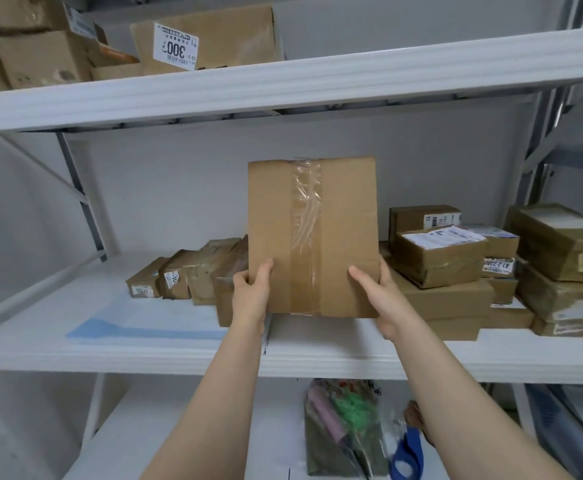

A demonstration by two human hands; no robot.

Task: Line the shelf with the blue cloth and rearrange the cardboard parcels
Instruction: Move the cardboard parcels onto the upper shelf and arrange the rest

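Observation:
I hold a flat cardboard parcel (312, 233), taped down its middle, upright above the middle shelf (317, 355). My left hand (250, 292) grips its lower left edge, thumb on the front. My right hand (378, 296) grips the lower right edge the same way. A pale blue cloth (137, 323) lies flat on the left part of the shelf. A row of small brown parcels (186, 275) stands on the cloth's far side, running right behind the held parcel.
Stacked labelled parcels (456, 265) fill the right side of the middle shelf. More boxes (200, 39) sit on the upper shelf. On the lower shelf lie a clear bag of coloured items (342, 431) and a blue tape dispenser (407, 455).

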